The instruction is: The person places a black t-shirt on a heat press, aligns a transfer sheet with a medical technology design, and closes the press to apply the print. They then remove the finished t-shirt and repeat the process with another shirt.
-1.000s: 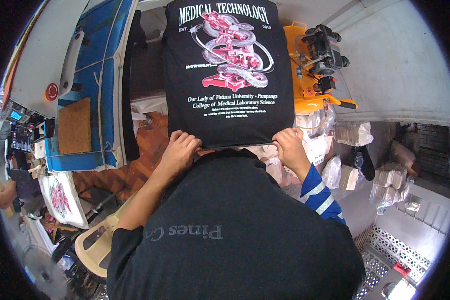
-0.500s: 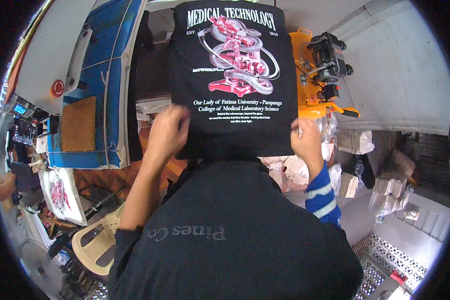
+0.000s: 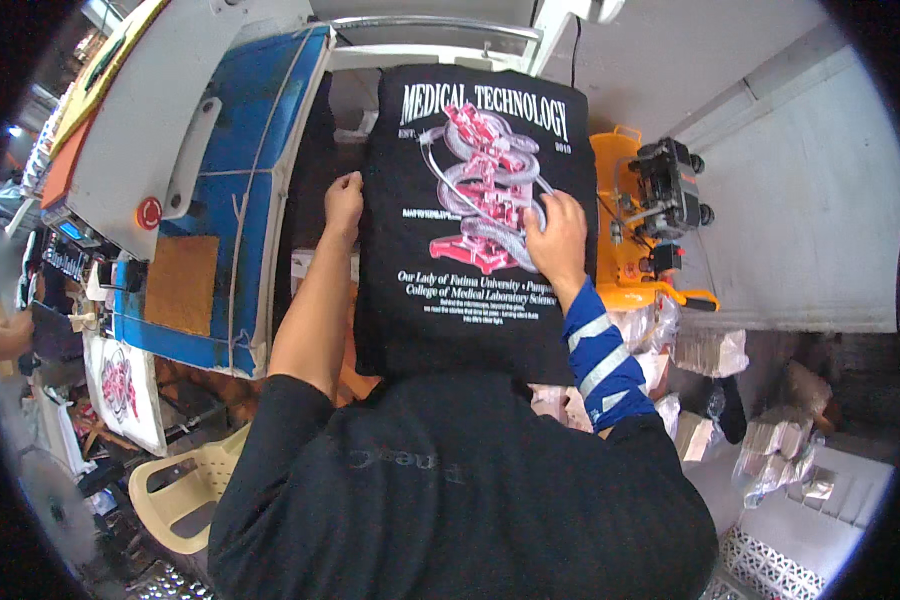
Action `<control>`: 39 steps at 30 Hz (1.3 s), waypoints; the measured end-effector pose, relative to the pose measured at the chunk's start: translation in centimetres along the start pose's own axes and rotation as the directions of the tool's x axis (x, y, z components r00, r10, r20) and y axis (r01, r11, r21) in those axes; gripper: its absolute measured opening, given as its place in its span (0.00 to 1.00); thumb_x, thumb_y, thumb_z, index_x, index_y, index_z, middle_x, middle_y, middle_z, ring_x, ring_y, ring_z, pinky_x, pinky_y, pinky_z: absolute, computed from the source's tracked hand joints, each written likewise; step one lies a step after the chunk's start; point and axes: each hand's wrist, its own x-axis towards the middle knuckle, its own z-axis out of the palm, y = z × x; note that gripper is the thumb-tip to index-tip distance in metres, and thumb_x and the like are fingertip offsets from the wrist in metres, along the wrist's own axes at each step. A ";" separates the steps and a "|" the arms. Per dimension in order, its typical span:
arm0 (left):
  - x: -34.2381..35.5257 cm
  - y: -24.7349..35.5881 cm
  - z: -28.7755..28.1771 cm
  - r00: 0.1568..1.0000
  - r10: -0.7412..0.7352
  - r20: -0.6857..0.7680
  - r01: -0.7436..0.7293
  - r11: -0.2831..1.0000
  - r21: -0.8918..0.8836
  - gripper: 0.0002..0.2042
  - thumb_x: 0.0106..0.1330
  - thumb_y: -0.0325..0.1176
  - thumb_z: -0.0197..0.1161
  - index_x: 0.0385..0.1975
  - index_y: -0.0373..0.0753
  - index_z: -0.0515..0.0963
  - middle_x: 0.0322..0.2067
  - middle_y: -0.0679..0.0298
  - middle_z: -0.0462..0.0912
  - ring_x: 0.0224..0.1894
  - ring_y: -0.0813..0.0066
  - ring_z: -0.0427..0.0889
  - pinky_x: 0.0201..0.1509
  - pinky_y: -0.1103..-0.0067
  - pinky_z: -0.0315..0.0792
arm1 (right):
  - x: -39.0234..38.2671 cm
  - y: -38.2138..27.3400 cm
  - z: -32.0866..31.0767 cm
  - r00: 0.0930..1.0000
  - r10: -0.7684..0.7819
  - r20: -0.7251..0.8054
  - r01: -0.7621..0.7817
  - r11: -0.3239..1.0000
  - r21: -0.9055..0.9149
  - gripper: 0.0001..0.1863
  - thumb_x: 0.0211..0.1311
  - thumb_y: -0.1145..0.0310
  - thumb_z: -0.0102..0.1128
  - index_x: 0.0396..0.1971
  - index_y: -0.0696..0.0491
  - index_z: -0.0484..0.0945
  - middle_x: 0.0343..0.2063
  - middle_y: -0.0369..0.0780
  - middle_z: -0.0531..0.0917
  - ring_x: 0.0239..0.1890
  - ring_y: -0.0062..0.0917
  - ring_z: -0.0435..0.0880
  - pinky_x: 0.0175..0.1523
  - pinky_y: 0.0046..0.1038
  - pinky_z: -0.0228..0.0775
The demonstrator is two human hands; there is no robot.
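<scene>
A black T-shirt [image 3: 450, 340] lies spread over a flat rectangular board in front of me, its print facing up: a red and grey microscope with a snake coiled round it, and white lettering. At the shirt's left edge, my left hand [image 3: 344, 207] has its fingers curled together against the cloth. My right hand [image 3: 558, 240], in a blue and white striped sleeve, rests palm down on the right side of the print. Its fingers are stretched forward and it grips nothing.
To the left stands a blue-topped machine [image 3: 240, 200] with a red stop button [image 3: 148, 213]. An orange machine with a black motor [image 3: 667, 175] stands to the right. Plastic-wrapped bundles [image 3: 770, 450] lie below it. A cream plastic chair [image 3: 185, 490] is at lower left.
My right hand has moved from the shirt's lower right edge onto the print. My left hand has gone farther up along the left edge. The view has shifted, so the shirt appears lower.
</scene>
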 end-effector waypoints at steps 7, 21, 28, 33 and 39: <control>1.8 0.7 1.5 0.994 0.093 0.049 -0.103 0.950 0.294 0.16 0.72 0.41 0.63 0.39 0.31 0.82 0.35 0.57 0.87 0.38 0.67 0.83 0.46 0.70 0.75 | 12.9 -8.0 12.4 0.880 -0.436 0.188 0.366 0.875 0.316 0.18 0.64 0.62 0.60 0.50 0.57 0.81 0.56 0.49 0.80 0.61 0.48 0.75 0.67 0.49 0.64; -0.5 5.4 2.7 0.794 0.604 0.071 -0.501 0.583 0.639 0.11 0.66 0.25 0.58 0.46 0.32 0.80 0.47 0.47 0.83 0.52 0.44 0.80 0.59 0.60 0.73 | 19.2 -6.1 16.3 0.959 -0.164 0.233 0.140 0.984 0.113 0.29 0.71 0.51 0.54 0.64 0.56 0.74 0.71 0.51 0.67 0.76 0.49 0.58 0.77 0.56 0.45; 1.8 7.2 12.4 0.554 0.629 0.545 -0.813 0.268 0.517 0.19 0.68 0.29 0.59 0.58 0.35 0.74 0.60 0.51 0.75 0.69 0.47 0.67 0.75 0.51 0.57 | 20.9 2.2 14.6 0.897 0.035 0.441 0.041 0.986 -0.162 0.39 0.72 0.40 0.46 0.72 0.51 0.65 0.74 0.42 0.66 0.78 0.41 0.57 0.78 0.59 0.36; 9.2 8.4 16.9 0.538 0.589 0.602 -0.772 0.059 0.633 0.25 0.74 0.44 0.54 0.69 0.45 0.69 0.70 0.57 0.69 0.73 0.50 0.62 0.77 0.50 0.52 | 20.5 5.6 12.8 0.941 0.122 0.314 -0.037 0.964 -0.264 0.34 0.72 0.42 0.46 0.70 0.48 0.69 0.70 0.41 0.70 0.74 0.42 0.62 0.76 0.63 0.39; 15.0 7.2 10.5 0.833 0.421 0.358 -0.519 0.370 0.770 0.26 0.77 0.47 0.50 0.72 0.45 0.66 0.70 0.50 0.68 0.74 0.48 0.62 0.76 0.51 0.55 | 20.6 11.2 8.5 0.836 0.453 0.309 -0.354 0.876 -0.327 0.38 0.73 0.38 0.40 0.74 0.47 0.62 0.75 0.46 0.61 0.77 0.48 0.55 0.77 0.63 0.38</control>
